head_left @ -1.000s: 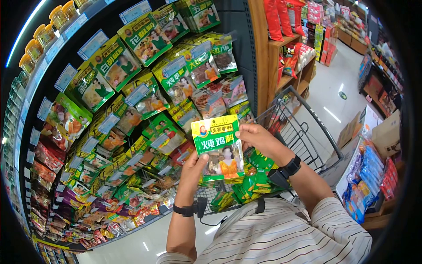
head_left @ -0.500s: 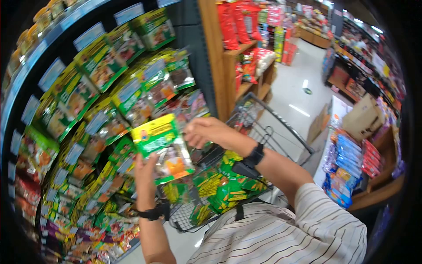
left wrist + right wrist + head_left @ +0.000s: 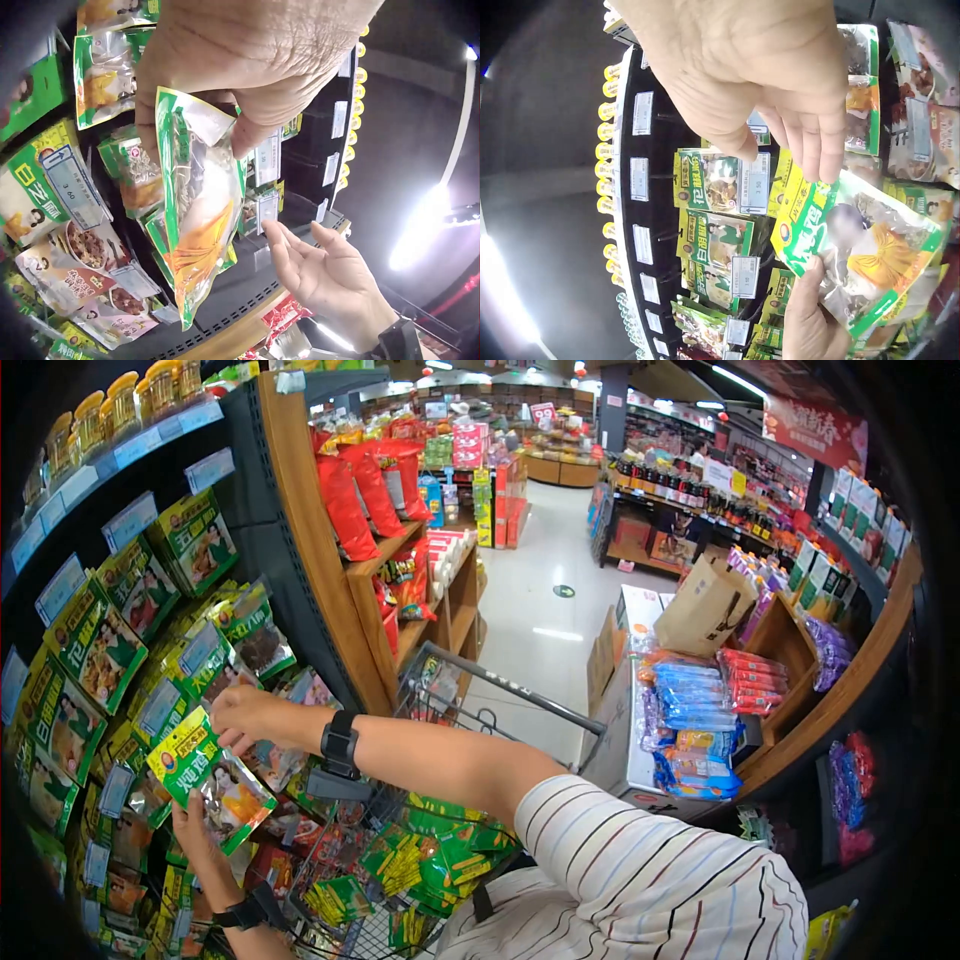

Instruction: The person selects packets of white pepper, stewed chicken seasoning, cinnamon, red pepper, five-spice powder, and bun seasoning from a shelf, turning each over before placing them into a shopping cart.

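Note:
A green and yellow spice packet (image 3: 212, 780) with a clear window is pinched by its lower edge in the left hand (image 3: 205, 847), in front of the hanging packets. In the left wrist view the packet (image 3: 201, 202) hangs from the left hand (image 3: 240, 67), between thumb and fingers. Close to the packet's top corner is the right hand (image 3: 255, 718); in the left wrist view the right hand (image 3: 326, 281) is apart from it, palm up, fingers loosely bent. The right wrist view shows the right hand (image 3: 757, 82) above the packet (image 3: 862, 255), thumb apart from the fingers.
A wire shopping cart (image 3: 510, 695) holding green packets (image 3: 430, 855) stands against the body. Hanging packets with price tags fill the left rack; jars (image 3: 125, 402) line its top. A wooden shelf (image 3: 300, 510) holds red bags (image 3: 345, 510). Blue and red packs (image 3: 690, 695) lie at the right.
The view has swung to the right, so rack, hands and packet appear further left. The right hand has let go of the packet's edge; the left hand still holds it.

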`<action>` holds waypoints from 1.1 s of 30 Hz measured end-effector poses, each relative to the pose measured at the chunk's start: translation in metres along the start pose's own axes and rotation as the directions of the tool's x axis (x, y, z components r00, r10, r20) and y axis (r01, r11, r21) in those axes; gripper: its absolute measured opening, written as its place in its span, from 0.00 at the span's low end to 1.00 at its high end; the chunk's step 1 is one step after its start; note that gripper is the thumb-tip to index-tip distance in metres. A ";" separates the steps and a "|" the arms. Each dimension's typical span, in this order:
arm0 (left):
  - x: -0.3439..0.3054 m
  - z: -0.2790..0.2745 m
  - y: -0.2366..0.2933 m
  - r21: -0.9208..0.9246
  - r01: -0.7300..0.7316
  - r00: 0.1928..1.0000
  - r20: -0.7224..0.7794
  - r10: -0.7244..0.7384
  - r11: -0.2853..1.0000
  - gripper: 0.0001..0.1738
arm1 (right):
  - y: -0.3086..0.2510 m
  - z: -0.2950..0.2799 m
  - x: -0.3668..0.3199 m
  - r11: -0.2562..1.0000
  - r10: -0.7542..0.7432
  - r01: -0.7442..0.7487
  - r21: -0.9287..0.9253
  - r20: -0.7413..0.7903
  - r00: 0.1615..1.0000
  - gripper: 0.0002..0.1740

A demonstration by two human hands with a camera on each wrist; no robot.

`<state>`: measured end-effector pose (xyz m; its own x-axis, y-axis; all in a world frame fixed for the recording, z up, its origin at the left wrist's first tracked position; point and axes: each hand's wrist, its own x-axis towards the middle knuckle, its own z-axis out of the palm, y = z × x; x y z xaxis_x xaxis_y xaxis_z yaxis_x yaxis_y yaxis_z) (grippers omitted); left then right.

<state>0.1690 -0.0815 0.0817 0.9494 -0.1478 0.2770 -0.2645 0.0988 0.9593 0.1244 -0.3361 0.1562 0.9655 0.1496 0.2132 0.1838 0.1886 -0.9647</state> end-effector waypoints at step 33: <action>0.011 -0.002 0.006 0.003 -0.071 0.997 -0.037 0.071 0.997 0.19 | 0.007 0.015 0.087 0.933 -0.075 0.041 0.358 0.083 0.994 0.14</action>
<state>0.1779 -0.0804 0.0899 0.9338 -0.1037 0.3426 -0.3321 0.1060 0.9373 0.2067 -0.3074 0.1707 0.9302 0.2154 0.2973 0.1445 0.5297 -0.8358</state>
